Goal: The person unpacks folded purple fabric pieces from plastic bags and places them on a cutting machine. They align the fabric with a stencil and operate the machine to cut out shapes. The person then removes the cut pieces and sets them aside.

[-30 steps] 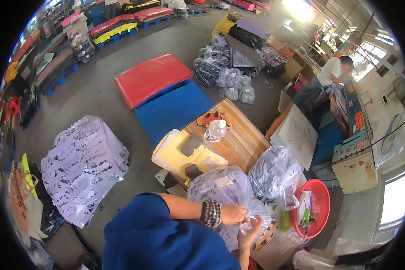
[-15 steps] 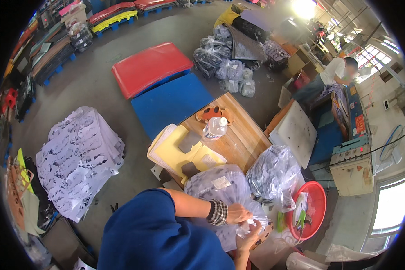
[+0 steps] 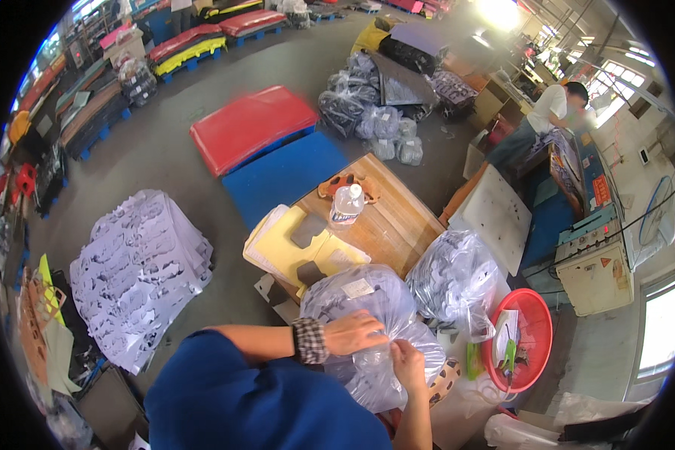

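A clear plastic bag (image 3: 367,330), stuffed with pale cut pieces and carrying a small white label near its top, is gripped by both hands at the near edge of the wooden worktable (image 3: 397,225). The left hand (image 3: 356,334), with a dark checked wristband behind it, is laid across the bag's lower front; its fingers are curled down and closed on gathered plastic. The right hand (image 3: 407,362) comes up from below and is pinched shut on the same bunched film, just beside the left, the two hands nearly touching. How tightly the film is pressed between the fingertips cannot be told.

A second filled clear bag (image 3: 457,277) is set just beside the first, toward the table's right edge. A stack of yellow foam sheets (image 3: 300,247) lies along the left edge, with grey cut patches resting on top. A clear plastic bottle (image 3: 346,206) lies toward the far corner, with an orange-brown shape behind it. A round red basin (image 3: 536,330) holding small items, one of them green, is seen off the table's right near corner.

On the floor to the left, a heap of white perforated offcut sheets (image 3: 139,270) is spread. Beyond the table a blue pallet (image 3: 285,176) and a red pallet (image 3: 251,127) are laid side by side. A person in a white shirt (image 3: 551,112) is bent over a machine well apart at the far right.
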